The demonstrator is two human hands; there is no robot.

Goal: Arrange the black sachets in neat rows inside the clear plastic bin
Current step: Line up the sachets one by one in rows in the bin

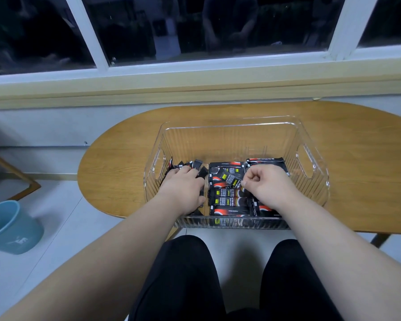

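Curled tight, the right hand [267, 181] pinches the end of one tilted sachet [227, 179] between thumb and forefinger. It is over the middle row in the clear bin [229, 127], which sits on the wooden worktop [357, 163]. The left hand [183, 188] lies palm down on a loose jumble of sachets [196, 165] at the bin's left end; whether it grips any cannot be told.

To do this step well, the pinched sachet should probably be swung square to its neighbours and laid flat, label up, its edge touching the one beside it. The left hand can hold the jumble back meanwhile.

Counted: one bin, two hands, one sachet in hand and roughly five more lying flat in the middle row. A stack at the right is partly hidden by the right hand, so the total cannot be counted. One blue bucket [9, 228] stands on the floor.
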